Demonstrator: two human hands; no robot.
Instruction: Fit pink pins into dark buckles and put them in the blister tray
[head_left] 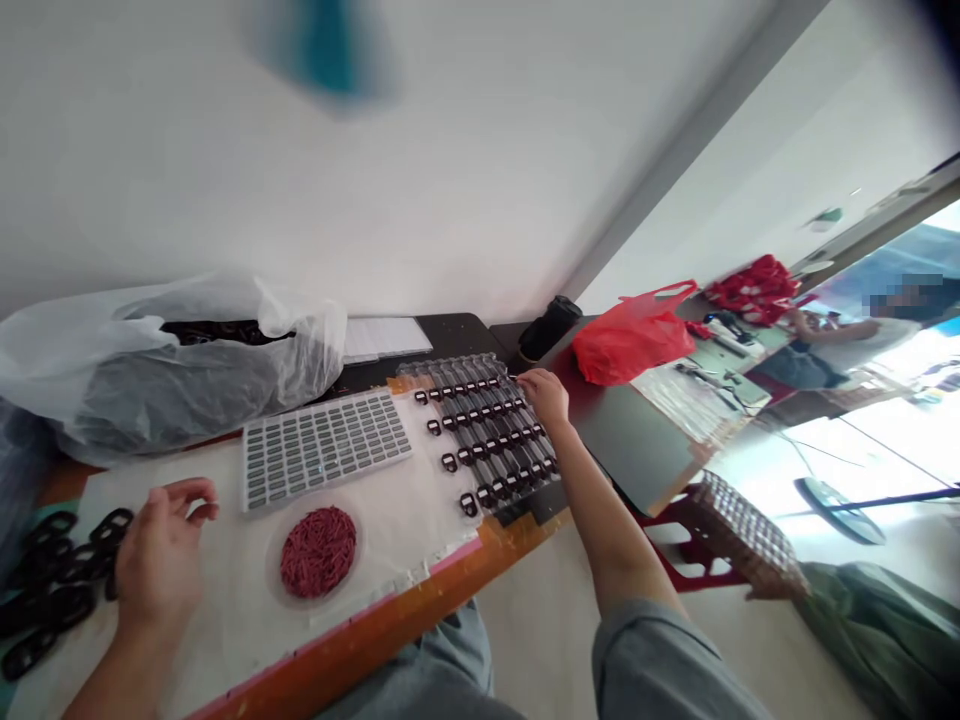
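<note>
My right hand (545,393) reaches to the far right edge of a clear tray (487,430) filled with rows of black loop-shaped parts; its fingers are curled together at the tray's corner, and what they pinch is hidden. My left hand (163,555) rests on the white sheet at the left with fingers loosely curled and apart, holding nothing, beside a pile of black loop parts (52,585). Between the hands lie a grey grid tray (322,447) of small dark pieces and a clear dish of small red pieces (318,550).
A clear plastic bag (165,365) of dark parts lies at the back left. A black cylinder (549,327) and a red bag (637,335) stand to the right. Another person sits at the far right (847,335). A red stool (720,545) carries stacked trays.
</note>
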